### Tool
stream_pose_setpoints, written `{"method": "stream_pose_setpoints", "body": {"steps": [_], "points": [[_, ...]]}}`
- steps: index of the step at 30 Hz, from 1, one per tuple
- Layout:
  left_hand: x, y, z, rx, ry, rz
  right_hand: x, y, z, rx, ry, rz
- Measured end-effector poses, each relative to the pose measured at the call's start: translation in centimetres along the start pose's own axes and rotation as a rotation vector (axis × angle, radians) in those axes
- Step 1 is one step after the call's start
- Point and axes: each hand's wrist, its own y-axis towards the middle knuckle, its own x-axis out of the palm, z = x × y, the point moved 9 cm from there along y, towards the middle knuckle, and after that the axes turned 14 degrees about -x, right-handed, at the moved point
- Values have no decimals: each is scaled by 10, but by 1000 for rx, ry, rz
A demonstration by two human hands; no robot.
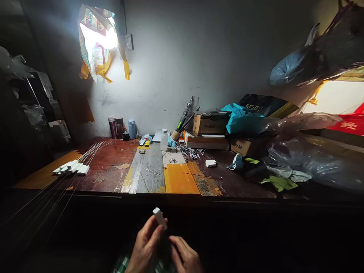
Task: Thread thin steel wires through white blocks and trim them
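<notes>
In front of the table's edge, my left hand (145,242) pinches a small white rectangular block (158,216) between thumb and fingers. The block is tilted, its top end pointing up and away, with a tiny dark mark on that end. Just to the right and a little lower, my right hand (185,253) has its fingers closed together. Whatever those fingers hold, if anything, is lost in the dark. Similar white blocks with long thin rods (72,167) lie at the table's left, and more white blocks (211,163) lie right of the middle.
Across the dark red table (105,178) lie a ruler (135,178) and orange tape (182,178). A white bottle (164,140), flasks (132,129) and a holder of rods (175,135) stand toward the back. Cardboard boxes (209,123) and plastic bags (313,157) crowd the right.
</notes>
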Motion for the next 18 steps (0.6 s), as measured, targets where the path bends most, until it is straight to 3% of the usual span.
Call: {"method": "stream_pose_setpoints", "body": {"steps": [3, 7, 9, 12, 15, 18], "points": [[-30, 5, 43, -40, -120, 88, 25, 36, -20, -104, 17, -45], [-98, 0, 127, 184, 27, 322, 37, 68, -30, -127, 48, -15], [-123, 7, 141, 143, 117, 320, 37, 80, -30, -140, 56, -13], [-137, 24, 121, 11, 178, 201, 36, 98, -29, -187, 25, -3], [-138, 42, 68, -138, 89, 121, 43, 119, -26, -223, -78, -36], [-134, 54, 24, -209, 53, 129, 60, 140, -20, -228, -219, -136]]}}
